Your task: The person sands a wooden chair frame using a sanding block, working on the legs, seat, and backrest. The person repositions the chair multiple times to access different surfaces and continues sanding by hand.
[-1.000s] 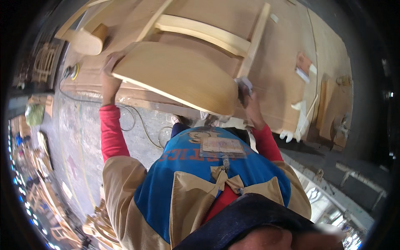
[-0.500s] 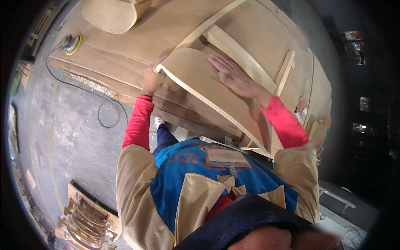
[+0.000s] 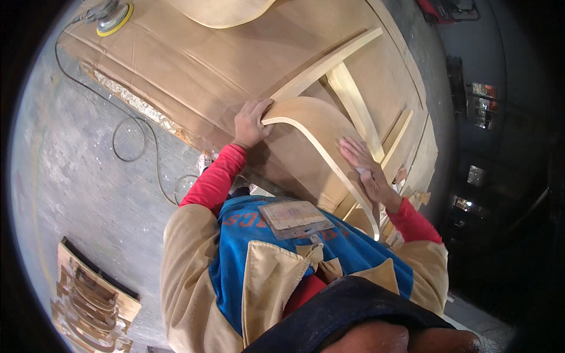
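A curved pale wooden seat panel (image 3: 312,141) stands on edge, leaning over the workbench (image 3: 194,65). My left hand (image 3: 252,122) grips its upper left corner, fingers curled over the rim. My right hand (image 3: 366,167) lies flat on the panel's broad face near its right edge, and a small pale sanding scrap (image 3: 360,171) shows under the palm. Behind the panel a wooden frame of rails (image 3: 353,103) lies on the bench.
A yellow-rimmed round sander (image 3: 112,15) sits at the bench's far left corner, its cord (image 3: 132,132) looping over the concrete floor. Another curved seat (image 3: 223,9) lies at the top. Stacked wooden parts (image 3: 88,294) stand at lower left. Dark shelving is on the right.
The panel has tipped from lying nearly flat to standing on edge. My right hand has slid down its face toward the right edge, and my left hand has shifted along the top rim.
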The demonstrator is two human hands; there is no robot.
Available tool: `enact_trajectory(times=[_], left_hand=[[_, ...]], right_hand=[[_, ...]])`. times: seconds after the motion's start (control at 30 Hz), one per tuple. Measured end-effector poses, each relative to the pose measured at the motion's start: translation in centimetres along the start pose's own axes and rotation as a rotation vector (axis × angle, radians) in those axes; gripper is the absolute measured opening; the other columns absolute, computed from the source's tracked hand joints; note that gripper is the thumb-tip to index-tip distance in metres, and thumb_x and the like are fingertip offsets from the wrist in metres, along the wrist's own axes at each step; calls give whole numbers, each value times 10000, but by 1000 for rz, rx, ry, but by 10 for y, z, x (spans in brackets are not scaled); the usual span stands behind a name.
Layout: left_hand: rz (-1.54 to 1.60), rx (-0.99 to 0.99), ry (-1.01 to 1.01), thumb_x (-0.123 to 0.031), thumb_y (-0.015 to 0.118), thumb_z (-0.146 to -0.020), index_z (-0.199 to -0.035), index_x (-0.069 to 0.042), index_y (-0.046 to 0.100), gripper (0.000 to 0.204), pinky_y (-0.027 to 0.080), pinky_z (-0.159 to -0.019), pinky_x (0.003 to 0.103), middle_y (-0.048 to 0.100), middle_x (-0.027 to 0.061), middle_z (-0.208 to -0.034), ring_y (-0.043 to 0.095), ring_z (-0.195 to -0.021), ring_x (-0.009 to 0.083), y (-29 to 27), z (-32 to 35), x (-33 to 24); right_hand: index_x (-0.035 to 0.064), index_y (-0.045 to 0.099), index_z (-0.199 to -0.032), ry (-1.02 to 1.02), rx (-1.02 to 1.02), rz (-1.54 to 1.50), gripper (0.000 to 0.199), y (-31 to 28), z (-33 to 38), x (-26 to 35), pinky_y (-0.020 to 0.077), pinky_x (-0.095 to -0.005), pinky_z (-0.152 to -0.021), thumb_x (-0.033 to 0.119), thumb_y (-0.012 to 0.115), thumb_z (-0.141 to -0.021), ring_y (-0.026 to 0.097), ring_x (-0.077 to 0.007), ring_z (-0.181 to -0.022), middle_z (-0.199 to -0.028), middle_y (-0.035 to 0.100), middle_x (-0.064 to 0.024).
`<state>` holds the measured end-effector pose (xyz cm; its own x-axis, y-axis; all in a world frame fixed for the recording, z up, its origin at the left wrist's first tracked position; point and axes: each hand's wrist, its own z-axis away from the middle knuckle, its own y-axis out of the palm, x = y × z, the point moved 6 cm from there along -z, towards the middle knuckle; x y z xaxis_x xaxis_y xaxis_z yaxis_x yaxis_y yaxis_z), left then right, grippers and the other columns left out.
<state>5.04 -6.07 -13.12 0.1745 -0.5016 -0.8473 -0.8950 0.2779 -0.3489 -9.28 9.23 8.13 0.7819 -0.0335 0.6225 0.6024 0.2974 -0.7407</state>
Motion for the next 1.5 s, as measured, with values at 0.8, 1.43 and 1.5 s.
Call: enact_trajectory(times=[0.8, 1.43, 1.5], left_hand=[[177, 146, -122, -192, 776, -672, -1370, -80, 433, 786, 504, -881, 404, 645, 121, -1112, 604, -1013, 310, -1, 10, 16], [118, 3, 88, -186, 734, -659, -1116, -64, 597, 493, 518, -783, 391, 611, 112, -985, 603, -895, 306, -7, 8, 9], [115, 22, 71, -192, 732, -660, -1113, -63, 596, 490, 520, -785, 386, 614, 111, -997, 606, -904, 303, -6, 7, 10]], right_hand=[[72, 707, -1122, 34, 369, -109, 391, 28, -159, -29, 476, -359, -921, 381, 511, -985, 658, -270, -1041, -1077, 710, -122], [68, 672, -1183, 50, 560, -9, 422, 49, -183, -34, 438, -370, -978, 386, 464, -999, 604, -313, -1117, -1158, 670, -151], [66, 691, -1134, 144, 655, 37, 392, 63, -204, -49, 471, -355, -912, 365, 480, -994, 637, -317, -1008, -1077, 690, -157]])
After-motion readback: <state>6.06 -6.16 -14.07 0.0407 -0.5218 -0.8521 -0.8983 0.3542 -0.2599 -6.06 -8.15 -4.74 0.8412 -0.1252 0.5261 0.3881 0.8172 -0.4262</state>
